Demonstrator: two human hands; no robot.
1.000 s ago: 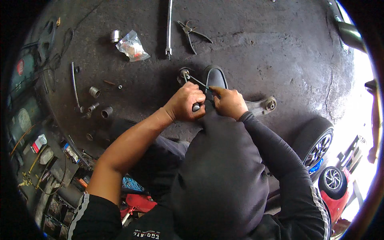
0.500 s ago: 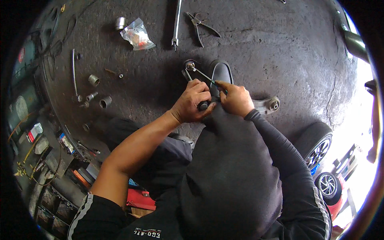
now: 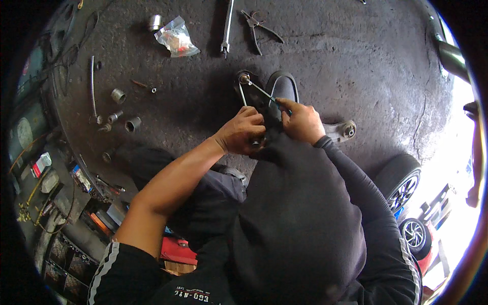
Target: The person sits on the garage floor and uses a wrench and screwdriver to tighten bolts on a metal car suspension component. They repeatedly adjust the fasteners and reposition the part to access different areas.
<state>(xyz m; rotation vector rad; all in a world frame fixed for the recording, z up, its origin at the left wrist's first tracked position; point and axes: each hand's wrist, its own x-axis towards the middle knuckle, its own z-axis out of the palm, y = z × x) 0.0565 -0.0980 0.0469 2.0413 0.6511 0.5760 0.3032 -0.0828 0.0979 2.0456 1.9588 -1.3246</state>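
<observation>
A metal suspension arm lies on the floor beneath my hands; its ball-joint end (image 3: 245,79) shows ahead of them and its bushing end (image 3: 348,130) to the right. My left hand (image 3: 243,131) is closed around the handle of a black-handled screwdriver (image 3: 242,94), whose metal shaft reaches the ball-joint end. Closed as well, my right hand (image 3: 303,124) grips a thin screwdriver (image 3: 261,90) with a bit of teal at its handle. Both shafts meet at the joint from different sides; their exact tips are too small to make out. My shoe (image 3: 284,87) stands just right of the joint.
Farther off lie a long wrench (image 3: 227,30), pliers (image 3: 258,31), a plastic bag (image 3: 178,38) and a metal sleeve (image 3: 155,22). Several sockets (image 3: 133,124) and a long bar (image 3: 93,89) are at left. A tyre (image 3: 399,180) lies at right, a red box (image 3: 178,251) at lower left.
My left hand has turned and drawn slightly toward me, with its screwdriver's shaft now steeper and its handle end less visible. My right hand keeps its grip at the joint.
</observation>
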